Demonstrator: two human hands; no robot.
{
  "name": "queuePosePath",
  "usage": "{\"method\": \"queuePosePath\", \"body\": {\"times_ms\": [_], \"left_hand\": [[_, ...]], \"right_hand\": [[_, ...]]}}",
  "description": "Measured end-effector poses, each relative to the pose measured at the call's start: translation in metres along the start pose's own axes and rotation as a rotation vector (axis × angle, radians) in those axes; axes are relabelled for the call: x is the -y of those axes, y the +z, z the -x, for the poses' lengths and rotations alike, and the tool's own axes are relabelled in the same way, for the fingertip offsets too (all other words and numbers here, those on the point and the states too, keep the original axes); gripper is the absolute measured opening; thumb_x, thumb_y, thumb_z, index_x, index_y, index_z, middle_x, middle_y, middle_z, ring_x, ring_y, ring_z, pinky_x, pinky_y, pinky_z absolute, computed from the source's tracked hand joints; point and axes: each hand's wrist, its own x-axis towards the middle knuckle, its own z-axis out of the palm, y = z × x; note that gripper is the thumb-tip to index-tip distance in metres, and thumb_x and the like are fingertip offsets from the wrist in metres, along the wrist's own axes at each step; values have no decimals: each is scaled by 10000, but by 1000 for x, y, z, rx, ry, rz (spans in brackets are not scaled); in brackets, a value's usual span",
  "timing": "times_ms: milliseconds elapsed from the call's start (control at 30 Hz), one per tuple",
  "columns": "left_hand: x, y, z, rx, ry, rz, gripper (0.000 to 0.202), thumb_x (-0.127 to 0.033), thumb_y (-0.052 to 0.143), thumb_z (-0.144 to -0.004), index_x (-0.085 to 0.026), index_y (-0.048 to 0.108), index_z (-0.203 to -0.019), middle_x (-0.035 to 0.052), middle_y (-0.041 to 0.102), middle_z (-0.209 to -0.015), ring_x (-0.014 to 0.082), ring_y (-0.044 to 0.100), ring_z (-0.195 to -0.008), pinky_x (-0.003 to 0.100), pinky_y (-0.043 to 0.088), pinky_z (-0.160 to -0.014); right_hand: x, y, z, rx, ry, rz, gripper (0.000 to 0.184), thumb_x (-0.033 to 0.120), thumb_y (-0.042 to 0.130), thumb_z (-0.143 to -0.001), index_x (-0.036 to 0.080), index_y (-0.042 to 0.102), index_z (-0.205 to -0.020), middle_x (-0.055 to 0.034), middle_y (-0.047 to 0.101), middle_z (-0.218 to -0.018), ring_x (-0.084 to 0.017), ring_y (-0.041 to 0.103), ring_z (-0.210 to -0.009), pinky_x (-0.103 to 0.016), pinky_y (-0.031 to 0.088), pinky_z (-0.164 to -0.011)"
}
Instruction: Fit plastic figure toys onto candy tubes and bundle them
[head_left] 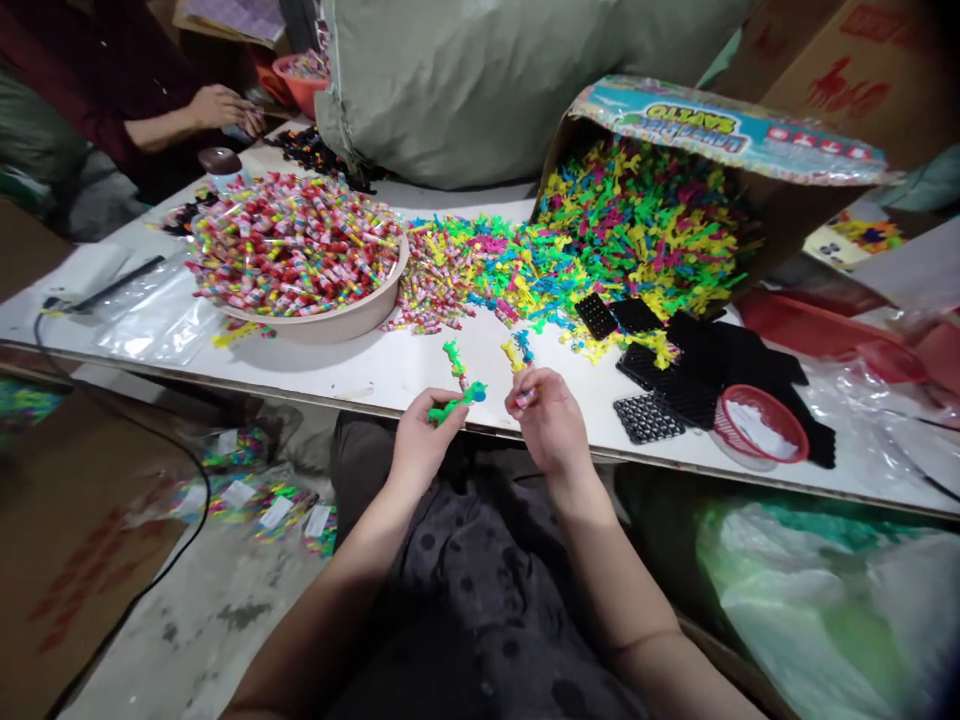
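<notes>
At the table's front edge, my left hand (424, 435) is closed on a green plastic animal toy (448, 409) with a small blue part at its end. My right hand (553, 420) pinches a small wrapped candy roll (527, 396) in pink and white. Just beyond my left hand lies a green and yellow toy (454, 358). A yellow toy (513, 355) and a blue toy (524, 346) lie just past my right fingers. Farther back spreads a pile of colourful toy figures (525, 265), merging on its left with loose candy rolls (435, 285).
A beige basin (375, 310) heaped with candy rolls stands left. A tipped carton (795, 220) spills toy figures at back right. Black textured mats (649, 418) and a red basket (799, 440) lie right. A co-worker's hand (217, 108) is at far left. Filled bags (277, 512) lie on the floor.
</notes>
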Motion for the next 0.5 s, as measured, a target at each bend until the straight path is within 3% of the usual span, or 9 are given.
{"method": "queuePosePath", "body": {"times_ms": [167, 500], "left_hand": [[-16, -7, 14, -22, 98, -136, 126, -276, 651, -696, -184, 626, -779, -4, 643, -741, 98, 558, -654, 203, 430, -609], [-16, -11, 22, -15, 226, -206, 82, -256, 642, -723, -192, 635, -774, 7, 612, -767, 114, 563, -747, 221, 452, -675]], "right_hand": [[6, 9, 7, 47, 132, -156, 262, 388, 715, -647, 206, 532, -690, 32, 514, -721, -76, 494, -604, -232, 457, -614], [-4, 14, 13, -43, 105, -132, 258, 409, 680, -688, 199, 530, -703, 43, 521, -649, -96, 537, -594, -267, 482, -614]]}}
